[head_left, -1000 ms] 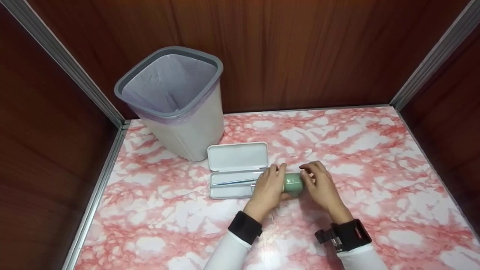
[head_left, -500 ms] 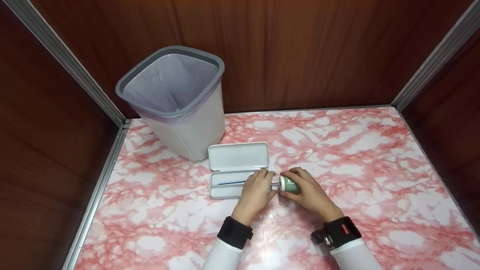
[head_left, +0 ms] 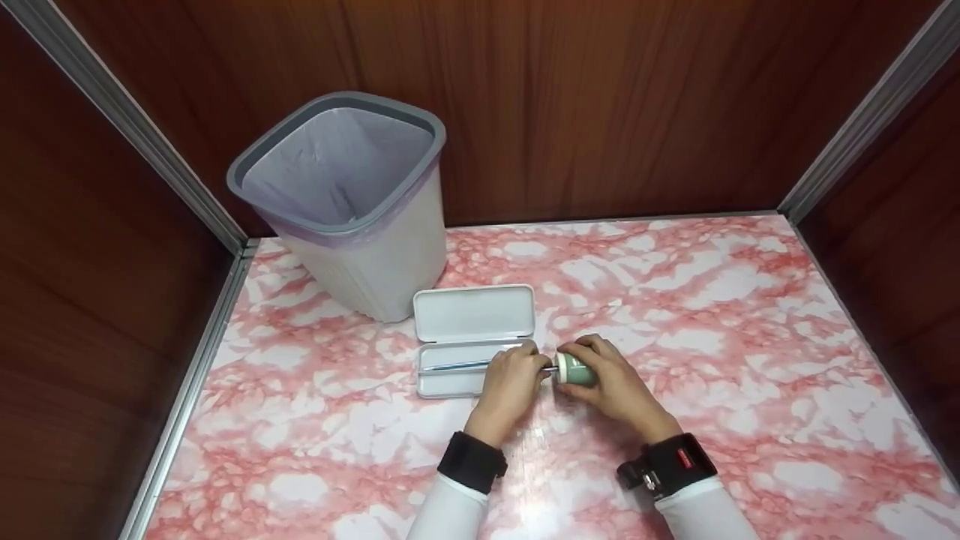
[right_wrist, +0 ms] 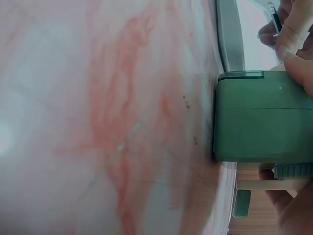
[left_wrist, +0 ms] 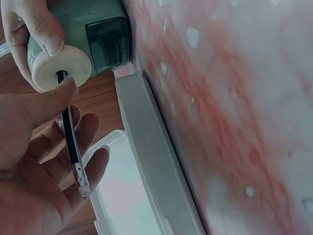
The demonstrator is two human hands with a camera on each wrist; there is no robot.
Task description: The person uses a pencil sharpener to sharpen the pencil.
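A green pencil sharpener (head_left: 578, 370) with a cream front stands on the table at the right of an opened white pencil case (head_left: 442, 384). My right hand (head_left: 615, 380) holds the sharpener's body from the right, thumb on the near side, fingers on the far side. In the left wrist view, a dark pencil (left_wrist: 70, 132) with a metal eraser end has its tip in the hole of the cream front. My left hand (head_left: 511, 384) pinches the pencil near that hole. A crank handle (right_wrist: 243, 200) shows below the sharpener in the right wrist view.
Inside the pencil case lies a thin blue pencil-like stick (head_left: 457, 365); the case lid (head_left: 475, 313) is folded back. A lined waste bin (head_left: 375, 262) stands behind it at the left. Dark wood panels (head_left: 600, 112) enclose the marbled table (head_left: 720, 300).
My left hand has moved left off the sharpener and now holds the pencil. My right hand has come from the sharpener's right end to around its body. The sharpener has shifted slightly left.
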